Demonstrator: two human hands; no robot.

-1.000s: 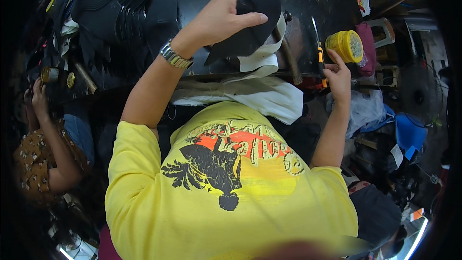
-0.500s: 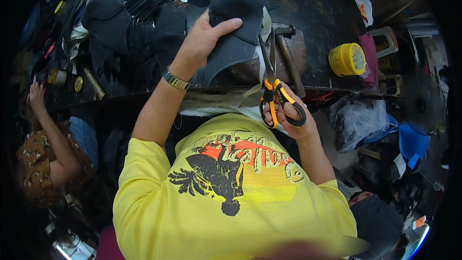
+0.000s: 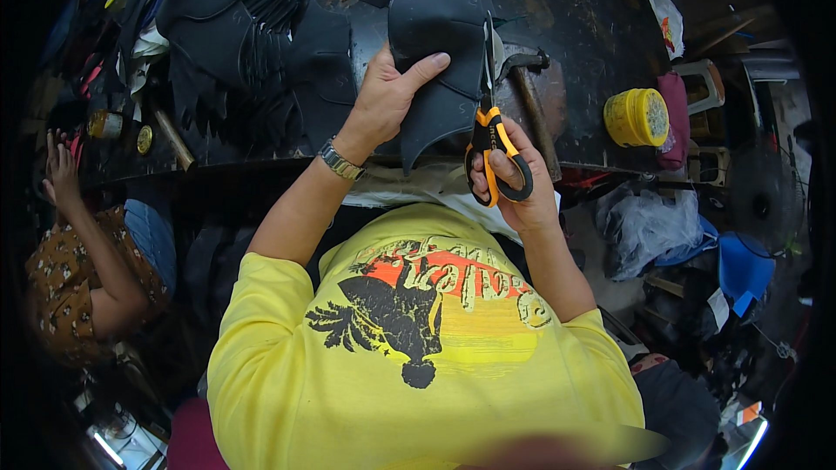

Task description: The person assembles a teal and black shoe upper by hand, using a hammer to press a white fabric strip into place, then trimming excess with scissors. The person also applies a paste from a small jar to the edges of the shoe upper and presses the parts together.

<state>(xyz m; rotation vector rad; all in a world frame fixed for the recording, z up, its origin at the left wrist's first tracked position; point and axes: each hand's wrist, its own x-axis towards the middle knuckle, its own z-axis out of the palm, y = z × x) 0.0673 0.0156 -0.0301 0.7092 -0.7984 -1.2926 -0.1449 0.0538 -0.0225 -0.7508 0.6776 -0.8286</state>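
Note:
My left hand [image 3: 387, 100] is closed on a black leather-like piece [image 3: 440, 22], its thumb lying on top and the fingers hidden underneath. The piece has curved seam lines and a pointed lower corner. In my right hand [image 3: 527, 178] are scissors [image 3: 488, 135] with orange and black handles, fingers through the loops. Their blades point away from me along the piece's right edge, nearly together. A bit of pale material shows beside the blades. Just right of them lies a hammer [image 3: 531, 109] with a wooden handle.
Stacked black pieces [image 3: 209, 26] cover the dark table's left side. A yellow tub [image 3: 636, 117] stands near the right edge, by a maroon bundle [image 3: 673, 113]. Another wooden handle [image 3: 174, 139] and a small jar [image 3: 106, 125] lie left. Another person's hand [image 3: 61, 170] is at far left.
The scissors have moved up against the piece's right edge, and their blades have come closer together. The pale strip hanging along that edge is now mostly out of sight. The other person's hand has lifted.

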